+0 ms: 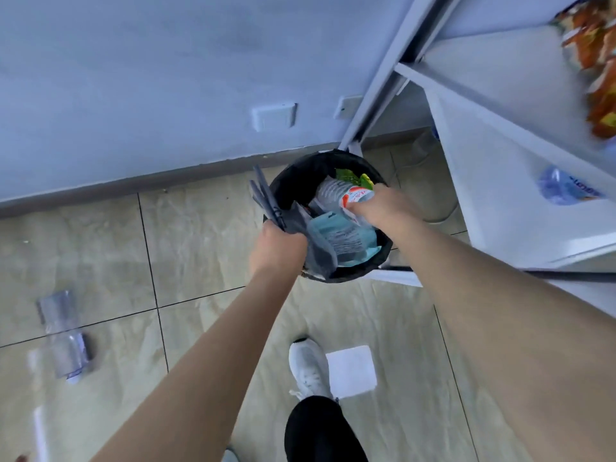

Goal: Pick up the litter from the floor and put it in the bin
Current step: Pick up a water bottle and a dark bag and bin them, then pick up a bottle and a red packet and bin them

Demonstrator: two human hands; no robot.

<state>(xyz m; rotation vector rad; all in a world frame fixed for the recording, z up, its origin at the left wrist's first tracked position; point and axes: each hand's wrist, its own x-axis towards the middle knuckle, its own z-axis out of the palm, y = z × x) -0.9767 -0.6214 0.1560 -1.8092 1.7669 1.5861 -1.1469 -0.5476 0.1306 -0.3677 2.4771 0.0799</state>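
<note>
Right hand [376, 208] held labelled bottle [336, 195] over the bin [290, 178], fingers curled round it. Left hand [276, 248] fingers clamped on grey bag [320, 258] at the rim. Clear bottle [65, 338] and paper [351, 370] lay on the floor [200, 245].

1. Pale blue painted wall [133, 78] fills the upper left, grey skirting strip [100, 191] along its foot.
2. White rectangular wall plate [274, 116] — upper centre.
3. Beige marbled floor tiles [200, 235] with dark grout lines cover the lower frame.
4. White shelving unit [483, 161] — upper right.
</note>
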